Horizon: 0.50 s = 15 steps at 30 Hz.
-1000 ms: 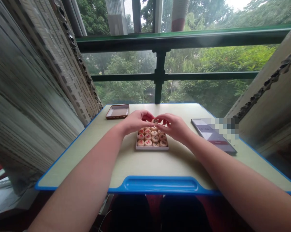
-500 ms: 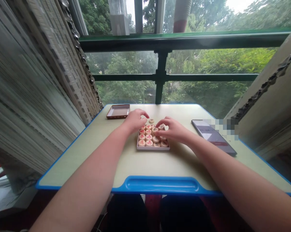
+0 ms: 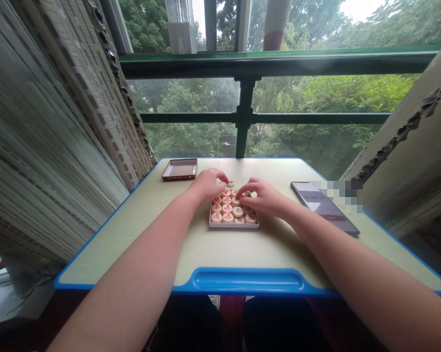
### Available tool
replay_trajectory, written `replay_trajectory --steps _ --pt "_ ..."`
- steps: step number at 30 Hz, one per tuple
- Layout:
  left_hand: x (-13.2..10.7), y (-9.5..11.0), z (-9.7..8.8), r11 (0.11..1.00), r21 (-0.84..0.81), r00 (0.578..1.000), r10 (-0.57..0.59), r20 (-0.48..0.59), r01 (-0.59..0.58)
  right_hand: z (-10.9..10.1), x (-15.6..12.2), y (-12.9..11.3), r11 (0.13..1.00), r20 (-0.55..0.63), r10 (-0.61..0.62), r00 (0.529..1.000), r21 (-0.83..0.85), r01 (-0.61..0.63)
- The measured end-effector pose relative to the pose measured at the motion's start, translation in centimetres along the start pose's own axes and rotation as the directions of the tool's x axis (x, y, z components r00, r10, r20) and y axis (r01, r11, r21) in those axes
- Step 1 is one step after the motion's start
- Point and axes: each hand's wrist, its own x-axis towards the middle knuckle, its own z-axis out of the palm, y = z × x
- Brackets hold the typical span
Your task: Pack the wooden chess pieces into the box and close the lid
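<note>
A shallow box (image 3: 234, 226) with a white rim holds round Chinese chess pieces in rows. Red-marked pieces (image 3: 227, 208) sit on the left, dark-marked ones (image 3: 237, 211) on the right. Just beyond the box's far side lies a single chess piece (image 3: 231, 184). My left hand (image 3: 209, 185) has its thumb and forefinger curved apart at the left edge of that piece; no firm grip shows. Over the box's right side, my right hand (image 3: 262, 195) has thumb and forefinger slightly apart, tips close to the dark-marked pieces. Both hands hide part of the far rows.
A brown box lid (image 3: 179, 170) with a pale inside lies at the far left of the table (image 3: 140, 239). On the right rests a phone (image 3: 325, 208). A blue tray groove (image 3: 248, 280) runs along the near edge. Curtains flank the table, with a window railing behind.
My left hand has moved slightly right, its fingertips now beside the lone piece. The right thumb and forefinger have drawn a little closer together over the box.
</note>
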Motion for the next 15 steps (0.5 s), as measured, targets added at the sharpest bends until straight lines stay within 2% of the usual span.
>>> replay_trajectory --steps 4,8,15 --pt "-0.2 0.6 -0.3 0.995 -0.058 0.994 0.085 0.073 -0.081 0.0 -0.1 0.2 0.999 -0.016 -0.040 0.999 0.031 0.041" --pt "-0.3 1.2 -0.7 0.998 -0.042 0.995 0.057 0.081 -0.054 -0.1 -0.2 0.2 0.996 -0.076 -0.084 0.994 0.028 0.087" --pt "-0.6 1.2 -0.6 0.991 -0.122 0.987 0.073 0.144 -0.055 0.1 -0.2 0.0 0.997 -0.012 -0.050 0.999 -0.060 0.049"
